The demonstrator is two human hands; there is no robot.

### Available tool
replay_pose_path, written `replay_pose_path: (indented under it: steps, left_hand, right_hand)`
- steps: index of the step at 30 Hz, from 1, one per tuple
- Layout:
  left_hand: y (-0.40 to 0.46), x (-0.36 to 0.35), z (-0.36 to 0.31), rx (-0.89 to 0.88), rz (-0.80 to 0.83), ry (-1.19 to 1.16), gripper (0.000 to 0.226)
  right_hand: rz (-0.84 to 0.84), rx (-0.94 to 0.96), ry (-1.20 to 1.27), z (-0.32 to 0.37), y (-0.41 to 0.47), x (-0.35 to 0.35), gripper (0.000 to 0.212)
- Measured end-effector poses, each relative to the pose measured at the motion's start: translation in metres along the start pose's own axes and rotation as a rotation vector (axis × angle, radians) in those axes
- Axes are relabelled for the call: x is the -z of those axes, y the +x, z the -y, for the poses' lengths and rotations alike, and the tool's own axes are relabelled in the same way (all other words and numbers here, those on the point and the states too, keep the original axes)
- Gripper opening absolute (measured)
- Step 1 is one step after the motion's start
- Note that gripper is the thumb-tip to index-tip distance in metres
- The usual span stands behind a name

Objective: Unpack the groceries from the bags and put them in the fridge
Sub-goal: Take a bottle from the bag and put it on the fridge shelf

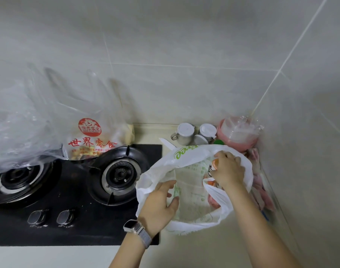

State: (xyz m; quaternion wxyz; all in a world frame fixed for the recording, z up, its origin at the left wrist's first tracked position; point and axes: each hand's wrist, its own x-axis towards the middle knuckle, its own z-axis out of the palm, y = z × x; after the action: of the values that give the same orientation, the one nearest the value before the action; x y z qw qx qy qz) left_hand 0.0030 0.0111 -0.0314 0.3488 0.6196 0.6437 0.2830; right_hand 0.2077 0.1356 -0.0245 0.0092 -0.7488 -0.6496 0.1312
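While left hand (161,202) spreads crinkly white bag (184,157), right hand (229,169) grips carton (213,165).

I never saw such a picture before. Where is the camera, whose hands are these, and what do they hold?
There is one picture only, from a camera worn on a person's head, looking down at a kitchen counter. No machine is here. The left hand holds open the rim of a white bag. The right hand reaches inside and grips an orange-topped container. On the black gas stove to the left lies a clear bag with red print.
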Motion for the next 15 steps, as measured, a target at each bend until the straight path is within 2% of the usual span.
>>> replay_pose_path:
  steps: [6, 11, 15]
  left_hand:
    - [0.004, -0.002, 0.002, -0.01, -0.007, -0.012, 0.043]
    - [0.007, -0.005, 0.0, -0.031, 0.005, 0.014, 0.041]
    - [0.01, -0.008, -0.001, -0.033, 0.022, 0.001, 0.041]
  right_hand:
    - [0.117, 0.089, -0.012, -0.008, 0.019, 0.003, 0.078]
    - [0.021, 0.204, -0.104, -0.012, 0.016, 0.0, 0.067]
    - [0.002, 0.343, -0.065, -0.013, 0.009, -0.002, 0.055]
